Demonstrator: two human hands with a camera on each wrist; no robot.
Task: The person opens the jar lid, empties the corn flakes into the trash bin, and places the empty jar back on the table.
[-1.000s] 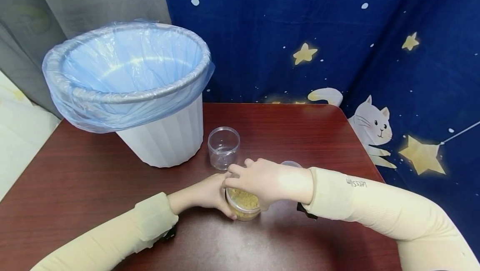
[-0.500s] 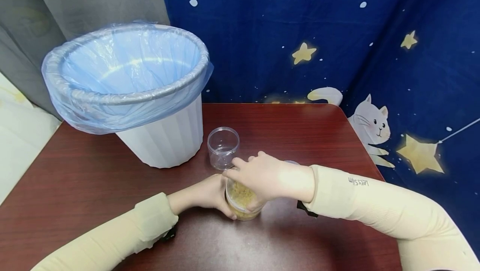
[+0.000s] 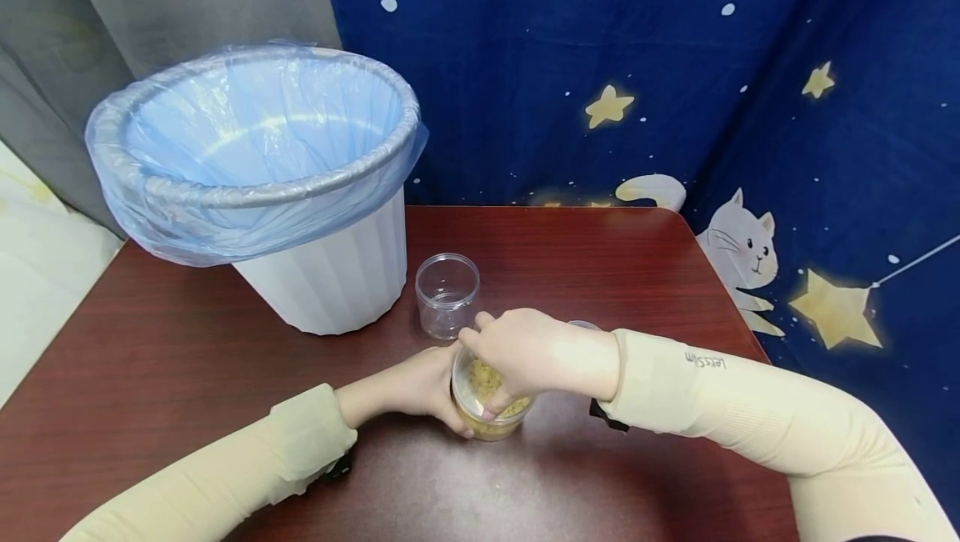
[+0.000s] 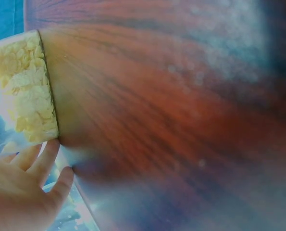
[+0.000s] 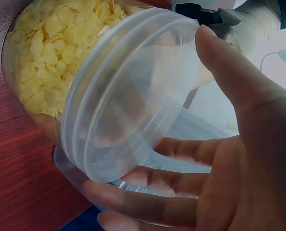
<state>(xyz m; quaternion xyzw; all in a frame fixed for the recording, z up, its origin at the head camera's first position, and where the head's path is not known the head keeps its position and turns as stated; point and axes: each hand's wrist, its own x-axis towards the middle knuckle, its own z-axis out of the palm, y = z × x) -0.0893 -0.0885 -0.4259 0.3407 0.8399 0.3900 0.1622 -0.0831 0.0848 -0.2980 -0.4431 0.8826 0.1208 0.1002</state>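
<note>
- Filled jar [image 3: 495,432] upright on the table [image 3: 585,275], right of the bin [image 3: 333,283] and nearer the person. Yellow flakes [image 4: 27,91] show through its clear wall.
- Left hand [image 3: 420,383]: fingers curled round the jar's side. Right hand [image 3: 540,358]: fingers and thumb grasping the lid [image 5: 133,96] by opposite edges of its rim.
- Lid sits on the jar. Cannot tell whether tight or loose.
- Main worry, as I judge it: a spill. With a loose lid, a sharp lift or tilt could throw flakes over the table, right of the bin.
- Next: jar turning along with the lid. Smooth plastic; a light left hold could let the whole thing spin or skid farther from the bin.
- Opposite fault: squeezing too hard. Wall looks thin and may flex; a lid giving way suddenly would jolt the contents.
- Lid turned or pressed at a slant may bind and sit crooked.
- Knock hazard: clear jar [image 3: 447,308], just beside the bin on its right, near both hands. Probably light; an overreach by the fingers could topple it.
- Another clear rim [image 3: 583,325], farther right of the bin, mostly hidden behind the right wrist. Cannot tell what it belongs to. A careless forearm could catch it.
- Blue liner [image 3: 292,217] hangs loose over the bin's rim; a raised left sleeve might snag it.
</note>
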